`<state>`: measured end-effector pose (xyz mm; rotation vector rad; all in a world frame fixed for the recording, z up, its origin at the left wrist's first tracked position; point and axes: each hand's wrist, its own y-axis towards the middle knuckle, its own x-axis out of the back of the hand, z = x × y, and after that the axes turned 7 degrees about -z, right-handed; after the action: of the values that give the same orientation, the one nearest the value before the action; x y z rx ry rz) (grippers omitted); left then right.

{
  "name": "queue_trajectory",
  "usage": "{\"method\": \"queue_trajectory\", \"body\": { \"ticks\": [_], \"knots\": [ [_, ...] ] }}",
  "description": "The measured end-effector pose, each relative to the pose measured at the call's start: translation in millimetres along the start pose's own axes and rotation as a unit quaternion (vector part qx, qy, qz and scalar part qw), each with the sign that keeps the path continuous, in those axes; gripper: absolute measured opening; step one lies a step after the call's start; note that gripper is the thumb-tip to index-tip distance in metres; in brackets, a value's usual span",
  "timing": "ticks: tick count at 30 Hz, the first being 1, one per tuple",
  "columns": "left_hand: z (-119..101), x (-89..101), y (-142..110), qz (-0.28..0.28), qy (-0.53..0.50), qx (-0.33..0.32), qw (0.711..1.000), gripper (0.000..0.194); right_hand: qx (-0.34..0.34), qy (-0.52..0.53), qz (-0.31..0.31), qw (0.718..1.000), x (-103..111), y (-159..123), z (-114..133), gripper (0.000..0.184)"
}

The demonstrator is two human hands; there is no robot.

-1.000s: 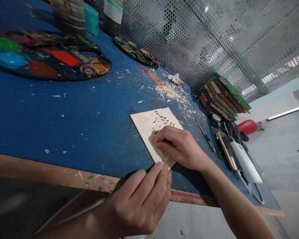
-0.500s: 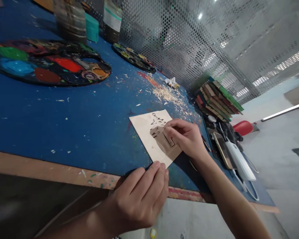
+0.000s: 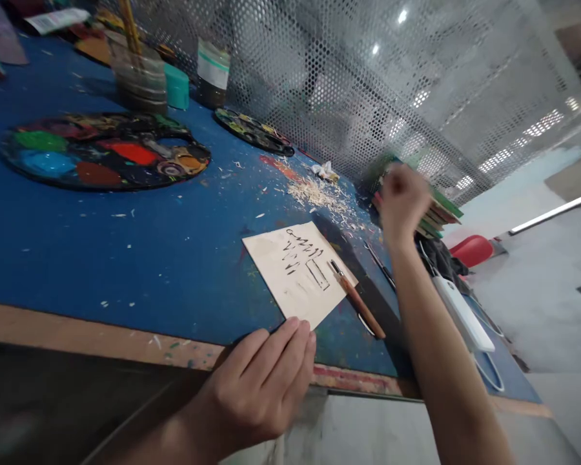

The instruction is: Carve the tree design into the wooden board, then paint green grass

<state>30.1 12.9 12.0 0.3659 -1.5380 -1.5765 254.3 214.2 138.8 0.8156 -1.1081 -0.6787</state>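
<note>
A pale wooden panel [image 3: 290, 274] with dark carved marks lies near the front edge of the blue table [image 3: 150, 245]. My left hand [image 3: 261, 381] rests at that edge, its fingers together and their tips pressing the panel's near corner. A brown-handled carving tool [image 3: 358, 300] lies along the panel's right side, partly on it. My right hand [image 3: 401, 200] is raised above the table in front of a stack of boards [image 3: 440, 210]. It is blurred and looks curled into a loose fist.
A large paint-covered palette [image 3: 101, 152] and a smaller one [image 3: 252, 129] sit at the back left, with jars [image 3: 138, 81] behind. Wood shavings [image 3: 319, 190] lie beyond the panel. A phone and white power bank [image 3: 462, 313] lie at the right. A perforated metal screen [image 3: 368, 77] closes the far side.
My right hand has come off the panel and risen to the back right. The carving tool now lies beside the panel. My left hand has stayed at the corner.
</note>
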Motion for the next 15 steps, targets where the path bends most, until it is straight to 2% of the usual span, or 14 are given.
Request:
{"method": "queue_trajectory", "body": {
  "ticks": [2,3,5,7,9,10,11,12,13,15],
  "knots": [
    [0,-0.1,0,0.003,-0.001,0.005,1.0,0.027,0.009,-0.019,0.081,0.997,-11,-11,-10,0.033],
    [-1,0.4,0,0.008,-0.002,0.006,1.0,0.027,0.009,-0.025,0.099,0.995,-12,-14,-13,0.04],
    [0,1.7,0,0.017,-0.001,0.003,1.0,0.027,0.001,-0.044,0.096,0.994,-2,-16,-13,0.054],
    [0,3.2,-1,0.021,0.002,0.0,1.0,0.027,-0.017,-0.057,0.104,0.993,21,-17,-6,0.047],
    [0,4.3,-1,0.02,0.006,0.001,1.0,0.027,-0.013,-0.042,0.208,0.977,49,-28,7,0.03],
    [0,4.7,0,0.021,0.009,0.0,1.0,0.028,-0.007,-0.027,0.271,0.962,64,-39,13,0.03],
    [0,5.3,0,0.024,0.009,0.0,1.0,0.029,-0.004,-0.008,0.368,0.93,77,-53,20,0.033],
    [0,6.2,1,0.032,0.007,0.0,0.999,0.03,-0.006,0.011,0.435,0.9,88,-70,26,0.033],
    [-1,7.4,2,0.043,0.001,0.002,0.999,0.03,-0.013,0.013,0.462,0.887,98,-86,30,0.032],
    [-1,11.5,5,0.074,-0.019,0.011,0.997,0.031,-0.007,-0.02,0.453,0.891,114,-116,36,0.026]
  ]
}}
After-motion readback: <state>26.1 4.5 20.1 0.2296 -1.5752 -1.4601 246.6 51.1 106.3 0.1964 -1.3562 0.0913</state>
